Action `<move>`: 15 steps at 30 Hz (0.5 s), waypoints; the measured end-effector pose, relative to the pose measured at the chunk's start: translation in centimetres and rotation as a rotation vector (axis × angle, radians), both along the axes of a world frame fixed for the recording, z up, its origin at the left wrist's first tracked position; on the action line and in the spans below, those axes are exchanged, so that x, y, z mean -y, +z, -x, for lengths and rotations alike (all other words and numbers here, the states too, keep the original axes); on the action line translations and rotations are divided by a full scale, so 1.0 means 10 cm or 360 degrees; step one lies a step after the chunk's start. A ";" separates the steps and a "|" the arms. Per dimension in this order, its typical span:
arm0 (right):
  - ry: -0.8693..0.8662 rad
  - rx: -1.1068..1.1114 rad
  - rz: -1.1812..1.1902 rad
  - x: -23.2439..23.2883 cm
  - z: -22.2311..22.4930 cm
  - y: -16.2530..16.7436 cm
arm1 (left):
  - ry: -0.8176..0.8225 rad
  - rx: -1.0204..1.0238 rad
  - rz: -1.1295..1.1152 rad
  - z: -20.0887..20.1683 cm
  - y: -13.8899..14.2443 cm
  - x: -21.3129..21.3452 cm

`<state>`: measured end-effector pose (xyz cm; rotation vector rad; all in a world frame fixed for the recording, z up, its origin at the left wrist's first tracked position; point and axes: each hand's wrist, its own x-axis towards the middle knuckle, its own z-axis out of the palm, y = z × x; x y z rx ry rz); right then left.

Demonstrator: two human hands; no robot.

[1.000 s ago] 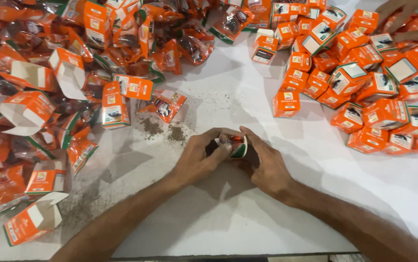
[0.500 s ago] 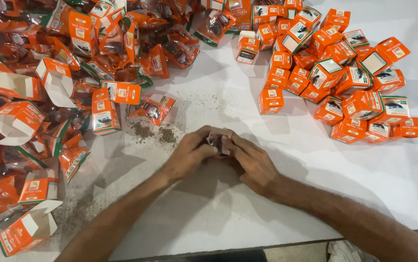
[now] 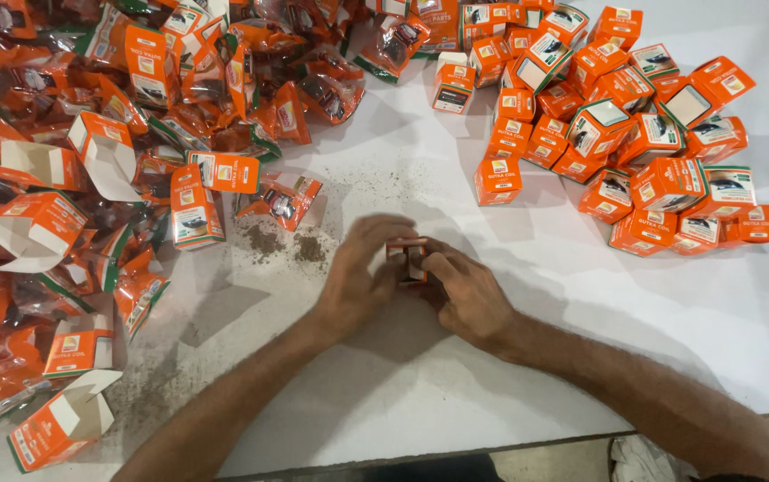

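Small box [image 3: 407, 261] now turned between both hands.

A heap of closed orange cartons [image 3: 634, 116] with white and green labels fills the far right part of the white table [image 3: 670, 303]. Open orange cartons [image 3: 36, 228] and clear-fronted orange packets [image 3: 290, 201] crowd its left edge. One small orange carton [image 3: 407, 260] sits between both hands near the middle.

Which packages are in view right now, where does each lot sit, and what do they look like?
Small box: held between left hand and right hand, orange, partly hidden.
Closed boxes: heaped upper right, small orange cubes with white and green panels.
Open boxes: left side, orange outside, white inside, flaps up.
Pouches: scattered upper left, crinkled orange plastic.
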<state>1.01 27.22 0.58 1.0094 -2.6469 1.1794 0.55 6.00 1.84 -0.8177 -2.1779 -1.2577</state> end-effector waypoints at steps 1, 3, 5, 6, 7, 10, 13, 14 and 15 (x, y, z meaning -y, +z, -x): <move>-0.0006 0.0038 0.0020 -0.01 0.00 0.02 | -0.0084 0.0050 0.0044 -0.03 0.03 0.02; -0.0112 0.0343 0.0012 -0.02 0.00 0.05 | -0.0246 0.0169 0.0127 -0.09 0.05 0.06; -0.0177 0.0526 0.0028 -0.03 0.00 0.05 | -0.0313 0.0033 0.0313 -0.11 0.04 0.11; -0.0190 0.0557 0.0045 -0.03 0.00 0.05 | -0.0346 -0.0037 0.0408 -0.11 0.02 0.14; -0.0203 0.0594 0.0063 -0.02 0.00 0.05 | -0.0306 -0.0021 0.0384 -0.10 -0.01 0.13; -0.0159 0.0504 0.0122 -0.02 0.01 0.02 | -0.0239 0.0039 0.0291 -0.07 -0.09 0.11; -0.0163 0.0500 0.0105 -0.03 0.02 0.00 | -0.0272 0.0035 0.0242 -0.06 -0.13 0.10; -0.0138 0.0466 0.0110 -0.04 0.02 0.00 | -0.0267 -0.0013 0.0277 -0.06 -0.14 0.10; -0.0106 0.0435 0.0116 -0.05 0.02 -0.01 | -0.0256 -0.0057 0.0313 -0.07 -0.15 0.11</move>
